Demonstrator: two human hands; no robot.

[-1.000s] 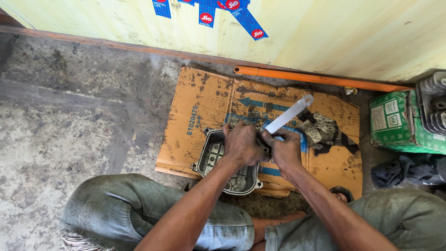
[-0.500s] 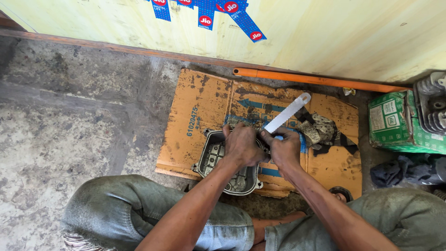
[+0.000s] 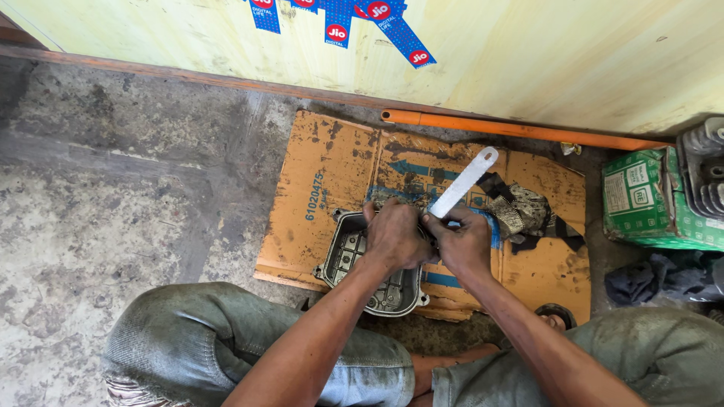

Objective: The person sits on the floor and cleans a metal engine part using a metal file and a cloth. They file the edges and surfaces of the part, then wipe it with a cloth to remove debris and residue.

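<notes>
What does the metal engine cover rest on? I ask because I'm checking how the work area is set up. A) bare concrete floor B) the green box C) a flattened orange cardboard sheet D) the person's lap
C: the metal engine cover, steadied by the left hand, lies on the flattened orange cardboard sheet spread over the floor, while the green box stands apart at the right.

Left hand (image 3: 394,237) presses on grey metal engine cover (image 3: 360,265); right hand (image 3: 461,243) grips white saw blade (image 3: 464,182) angled up-right, over stained cardboard (image 3: 324,173) on concrete floor (image 3: 113,181).
</notes>
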